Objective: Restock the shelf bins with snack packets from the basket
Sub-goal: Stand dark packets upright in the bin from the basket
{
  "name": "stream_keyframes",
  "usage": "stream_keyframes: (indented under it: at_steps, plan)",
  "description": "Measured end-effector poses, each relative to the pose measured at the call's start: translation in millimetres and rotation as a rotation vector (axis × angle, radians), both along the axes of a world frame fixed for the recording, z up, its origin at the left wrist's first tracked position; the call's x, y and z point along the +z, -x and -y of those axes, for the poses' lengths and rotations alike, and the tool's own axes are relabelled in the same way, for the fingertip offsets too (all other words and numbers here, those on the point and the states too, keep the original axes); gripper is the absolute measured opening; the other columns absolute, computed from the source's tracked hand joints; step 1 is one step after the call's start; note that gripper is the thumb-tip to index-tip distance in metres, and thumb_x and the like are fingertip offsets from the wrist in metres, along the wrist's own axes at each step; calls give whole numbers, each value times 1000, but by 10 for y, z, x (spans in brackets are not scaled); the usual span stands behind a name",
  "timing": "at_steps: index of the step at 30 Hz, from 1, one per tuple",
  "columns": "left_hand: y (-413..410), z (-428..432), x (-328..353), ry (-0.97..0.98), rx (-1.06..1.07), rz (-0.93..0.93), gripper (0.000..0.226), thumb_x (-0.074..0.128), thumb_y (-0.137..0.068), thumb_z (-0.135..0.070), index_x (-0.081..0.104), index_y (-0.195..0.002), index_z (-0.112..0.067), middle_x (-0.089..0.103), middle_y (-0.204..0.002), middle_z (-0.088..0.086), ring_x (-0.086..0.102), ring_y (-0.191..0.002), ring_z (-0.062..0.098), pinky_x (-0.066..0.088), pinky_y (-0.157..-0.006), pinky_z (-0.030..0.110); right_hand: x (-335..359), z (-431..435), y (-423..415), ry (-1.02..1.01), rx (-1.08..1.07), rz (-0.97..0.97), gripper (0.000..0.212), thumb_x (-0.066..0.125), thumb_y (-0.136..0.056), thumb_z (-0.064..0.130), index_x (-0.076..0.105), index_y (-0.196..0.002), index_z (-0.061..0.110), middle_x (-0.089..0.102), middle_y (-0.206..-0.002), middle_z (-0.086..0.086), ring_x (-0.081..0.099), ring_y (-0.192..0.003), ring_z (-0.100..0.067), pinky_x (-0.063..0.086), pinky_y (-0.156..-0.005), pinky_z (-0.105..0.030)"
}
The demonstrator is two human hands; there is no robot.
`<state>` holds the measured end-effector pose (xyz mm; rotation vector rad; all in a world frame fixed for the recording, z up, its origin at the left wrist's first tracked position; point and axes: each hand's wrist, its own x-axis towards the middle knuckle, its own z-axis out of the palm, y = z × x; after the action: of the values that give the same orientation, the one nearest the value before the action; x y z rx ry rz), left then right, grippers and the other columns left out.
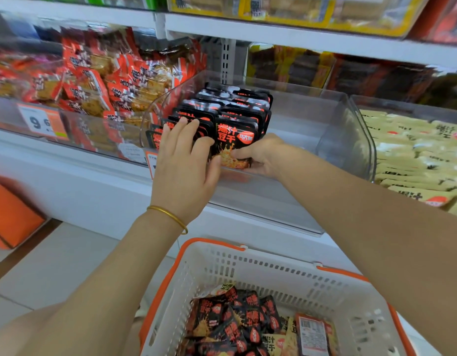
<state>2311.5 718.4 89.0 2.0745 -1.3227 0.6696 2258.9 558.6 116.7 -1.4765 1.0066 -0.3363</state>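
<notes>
A clear plastic shelf bin holds two rows of upright black snack packets with red print. My left hand lies flat against the front of the left row, fingers straight. My right hand grips the front black packet of the right row at its lower edge. Below, a white basket with orange rim holds several more black and yellow packets.
A bin of red packets stands to the left behind a price tag. A bin of pale yellow packets stands to the right. An orange box sits on the floor at left. More shelves run above.
</notes>
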Motion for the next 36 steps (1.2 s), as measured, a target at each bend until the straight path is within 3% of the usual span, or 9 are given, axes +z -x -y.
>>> stream_keyframes:
  at_steps: [4, 8, 13, 19, 22, 23, 27, 31, 36]
  plan:
    - [224, -61, 37, 62, -90, 64, 25, 51, -88, -16, 62, -106, -2, 54, -128, 17, 43, -124, 37, 26, -112, 49, 191, -33, 279, 197, 35, 43, 27, 78, -73, 3, 52, -80, 8, 63, -91, -11, 64, -95, -30, 56, -83, -46]
    - [552, -120, -43, 28, -187, 112, 26, 55, -84, -12, 64, -107, -3, 55, -127, 14, 47, -116, 34, 33, -102, 41, 390, -295, 711, 423, 39, 108, 41, 77, -75, 4, 38, -66, 14, 43, -70, -3, 59, -85, -29, 51, -89, -52]
    - [861, -209, -305, -36, -223, 60, 25, 50, -83, -14, 66, -102, -8, 59, -121, 9, 50, -107, 32, 35, -88, 41, 210, -598, 1583, 432, 68, 288, 32, 74, -76, 3, 45, -71, 16, 51, -74, -11, 64, -73, -32, 55, -59, -28]
    - [1308, -227, -1017, -526, -382, 64, 33, 41, -75, -24, 67, -93, -14, 60, -123, 7, 44, -112, 29, 36, -87, 42, -1500, -361, 2146, 41, 404, -475, 17, 63, -87, 3, 50, -78, 11, 51, -67, -3, 53, -56, -16, 42, -47, -18]
    - [1350, -173, -1204, -623, -401, 7, 37, 37, -76, -24, 70, -90, -13, 62, -119, 8, 42, -111, 28, 48, -88, 45, -2415, -290, 2380, 161, 491, -805, 18, 64, -88, 15, 52, -99, 7, 55, -87, -6, 55, -83, -22, 47, -66, -27]
    - [1348, -161, -1236, -640, -402, 0, 39, 36, -76, -24, 70, -90, -12, 62, -119, 8, 42, -111, 28, 49, -88, 46, -2646, -298, 2453, 226, 500, -872, 37, 66, -86, 20, 50, -117, 6, 58, -105, -10, 58, -98, -25, 50, -79, -32]
    - [1317, -125, -1254, -692, -377, 10, 40, 36, -74, -25, 71, -89, -12, 64, -117, 10, 57, -106, 33, 50, -86, 47, -3159, -408, 2615, 230, 426, -1003, 83, 66, -86, 38, 17, -146, 8, 29, -149, -21, 40, -131, -35, 42, -100, -39]
    - [1317, -115, -1302, -753, -367, -5, 41, 35, -75, -27, 70, -91, -13, 64, -117, 10, 59, -107, 35, 50, -85, 48, -3455, -483, 2652, 190, 369, -1054, 100, 63, -85, 48, -4, -150, 15, -7, -157, -21, 25, -139, -43, 42, -102, -47]
    - [1326, -184, -1402, -782, -362, -8, 39, 34, -78, -27, 69, -93, -18, 64, -118, 7, 57, -108, 33, 49, -87, 47, -3629, -587, 2643, 290, 384, -1174, 103, 63, -83, 53, -4, -150, 13, -4, -156, -21, 31, -132, -47, 47, -94, -50]
